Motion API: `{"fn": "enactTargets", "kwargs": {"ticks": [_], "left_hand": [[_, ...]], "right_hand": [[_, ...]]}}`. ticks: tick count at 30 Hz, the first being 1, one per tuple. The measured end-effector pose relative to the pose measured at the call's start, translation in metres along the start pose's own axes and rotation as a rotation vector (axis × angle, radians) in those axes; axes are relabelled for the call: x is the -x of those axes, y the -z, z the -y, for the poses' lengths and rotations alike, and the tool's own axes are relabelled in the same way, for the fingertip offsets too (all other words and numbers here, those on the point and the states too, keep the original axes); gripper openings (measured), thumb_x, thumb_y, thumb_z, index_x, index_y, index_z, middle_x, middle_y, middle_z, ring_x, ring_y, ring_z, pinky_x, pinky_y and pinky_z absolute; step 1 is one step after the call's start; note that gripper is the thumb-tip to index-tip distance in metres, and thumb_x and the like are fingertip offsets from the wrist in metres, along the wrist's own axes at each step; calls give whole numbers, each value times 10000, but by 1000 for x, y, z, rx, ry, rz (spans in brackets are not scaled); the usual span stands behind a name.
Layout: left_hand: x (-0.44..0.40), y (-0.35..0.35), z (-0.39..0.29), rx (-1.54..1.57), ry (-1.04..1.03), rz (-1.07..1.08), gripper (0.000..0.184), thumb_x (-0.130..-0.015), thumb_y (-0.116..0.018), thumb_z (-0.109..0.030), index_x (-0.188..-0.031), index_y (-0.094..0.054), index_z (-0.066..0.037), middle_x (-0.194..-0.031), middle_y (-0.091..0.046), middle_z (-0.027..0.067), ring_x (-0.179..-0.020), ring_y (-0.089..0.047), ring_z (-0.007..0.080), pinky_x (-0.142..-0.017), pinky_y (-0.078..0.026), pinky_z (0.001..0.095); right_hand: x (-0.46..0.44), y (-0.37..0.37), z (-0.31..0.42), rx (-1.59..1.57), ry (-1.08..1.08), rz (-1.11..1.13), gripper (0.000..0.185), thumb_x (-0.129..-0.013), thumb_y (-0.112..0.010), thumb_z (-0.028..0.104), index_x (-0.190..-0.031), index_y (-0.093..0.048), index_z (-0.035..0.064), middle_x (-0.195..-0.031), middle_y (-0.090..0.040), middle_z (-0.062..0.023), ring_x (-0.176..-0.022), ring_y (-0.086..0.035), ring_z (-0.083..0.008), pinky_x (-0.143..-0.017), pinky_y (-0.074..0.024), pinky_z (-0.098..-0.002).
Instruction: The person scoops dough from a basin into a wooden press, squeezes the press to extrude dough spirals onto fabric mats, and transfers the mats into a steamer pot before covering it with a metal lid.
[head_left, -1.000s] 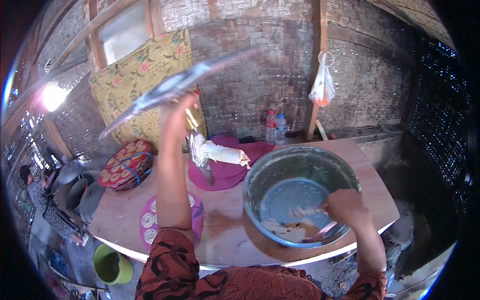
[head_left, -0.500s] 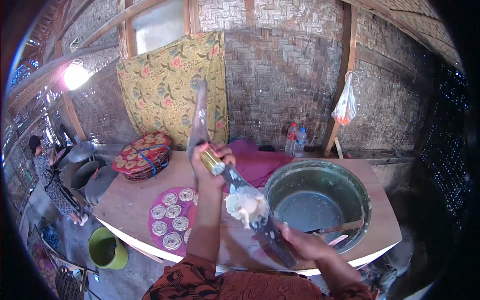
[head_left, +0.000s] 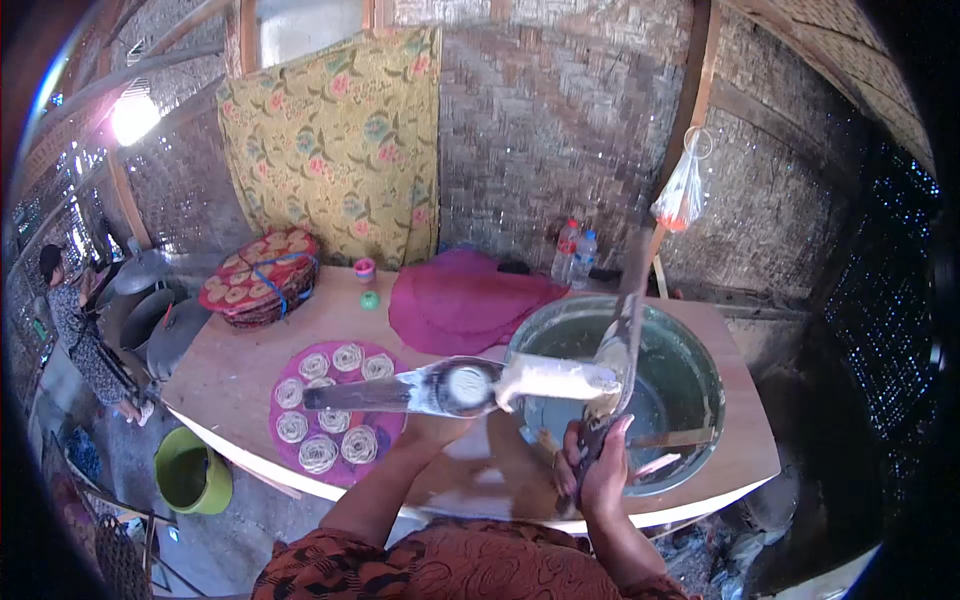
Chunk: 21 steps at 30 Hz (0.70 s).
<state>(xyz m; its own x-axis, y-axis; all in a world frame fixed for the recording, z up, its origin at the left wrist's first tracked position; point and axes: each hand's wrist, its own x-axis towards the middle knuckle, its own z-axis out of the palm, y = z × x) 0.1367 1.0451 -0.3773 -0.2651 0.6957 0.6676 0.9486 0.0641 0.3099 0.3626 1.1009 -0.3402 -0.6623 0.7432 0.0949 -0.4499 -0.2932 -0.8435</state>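
Observation:
My left hand (head_left: 440, 428) holds a long wooden piece (head_left: 365, 393) from below, its fingers mostly hidden behind it; a round whitish opening shows at the middle. My right hand (head_left: 597, 468) is wrapped round the lower end of a second dark wooden piece (head_left: 632, 330), tilted upright over the basin's near left side. Between the two pieces runs a pale, dough-smeared cylinder (head_left: 560, 380). Below it, the large basin (head_left: 712, 390) has residue on its walls and a flat stick (head_left: 675, 438) inside. Coiled noodle-like rounds (head_left: 318, 452) lie on a purple round sheet (head_left: 345, 480).
Stacked red trays (head_left: 260, 275), a pink cup (head_left: 364, 268), a green object (head_left: 370, 299) and magenta cloth (head_left: 460, 300) are on the table (head_left: 200, 385). Two bottles (head_left: 575, 255) stand behind. A green bucket (head_left: 195, 470) and a person (head_left: 80, 330) are at the left.
The wooden pieces have swung out of their crossed, downward position, exposing the pale cylinder between them. My right hand has risen and holds one piece upright. The pink cup and green object have come into view.

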Motion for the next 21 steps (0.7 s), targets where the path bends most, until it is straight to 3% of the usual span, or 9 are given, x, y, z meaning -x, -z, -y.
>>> {"fn": "enactTargets", "kwargs": {"ticks": [1,2,7,10,11,13,15,18,21], "left_hand": [[-14,40,-40,379,123,36,367,-710,-713,-284,-985,-613,-62,-922,-645,109,-876,-620,257,-802,-479,384],[-8,36,-37,378,84,3,355,-705,-721,-280,-969,-620,-65,-907,-647,112,-851,-626,259,-777,-487,377],[-1,61,-20,448,135,100,328,-699,-734,-270,-946,-634,-79,-889,-653,113,-824,-635,262,-749,-496,364],[1,93,-22,522,167,328,390,-689,-744,-287,-1008,-626,-98,-920,-653,107,-845,-634,255,-782,-489,356],[7,100,-22,521,174,328,390,-689,-744,-287,-1008,-626,-98,-920,-653,107,-845,-634,255,-782,-489,356],[21,108,-17,447,171,408,398,-685,-746,-298,-1008,-630,-95,-924,-652,110,-845,-633,253,-776,-487,362],[27,115,-14,628,287,502,412,-677,-753,-321,-998,-633,-92,-935,-651,113,-855,-632,253,-781,-486,362],[37,123,-11,454,174,736,445,-655,-760,-362,-993,-635,-100,-924,-647,131,-847,-629,253,-775,-484,352],[62,116,-1,705,59,809,360,-719,-718,-339,-957,-635,-82,-840,-626,155,-828,-616,281,-758,-480,367]], "right_hand": [[0,-7,-4,112,187,-60,629,-899,-276,619,-964,-429,13,-602,-401,-43,-337,-364,-112,-302,-316,-242],[0,-13,-9,235,366,-144,619,-916,-318,571,-1102,-412,-12,-645,-444,-60,-356,-377,-107,-312,-313,-231],[4,1,-8,553,531,28,863,-864,-416,605,-1378,-183,-48,-925,-548,-117,-414,-384,-67,-376,-320,-181],[3,-4,9,1035,760,142,802,-902,-387,525,-1379,-187,-88,-1164,-499,-228,-887,-605,-272,-777,-489,-355],[7,-8,15,1033,756,148,802,-902,-387,525,-1379,-187,-88,-1164,-499,-228,-887,-605,-272,-777,-489,-355],[12,-8,26,1040,566,382,723,-919,-449,348,-1395,-120,-87,-1291,-401,-340,-1173,-487,-386,-962,-398,-404],[14,-17,29,1110,627,389,692,-909,-468,296,-1403,-143,-63,-1240,-451,-342,-1121,-527,-408,-943,-416,-401],[22,-42,40,1203,321,510,710,-864,-534,267,-1418,-184,-5,-1175,-513,-324,-1064,-548,-447,-913,-435,-410],[24,-62,23,1296,384,567,708,-847,-551,255,-1421,-207,22,-1152,-538,-308,-1051,-556,-444,-905,-438,-415]]}}
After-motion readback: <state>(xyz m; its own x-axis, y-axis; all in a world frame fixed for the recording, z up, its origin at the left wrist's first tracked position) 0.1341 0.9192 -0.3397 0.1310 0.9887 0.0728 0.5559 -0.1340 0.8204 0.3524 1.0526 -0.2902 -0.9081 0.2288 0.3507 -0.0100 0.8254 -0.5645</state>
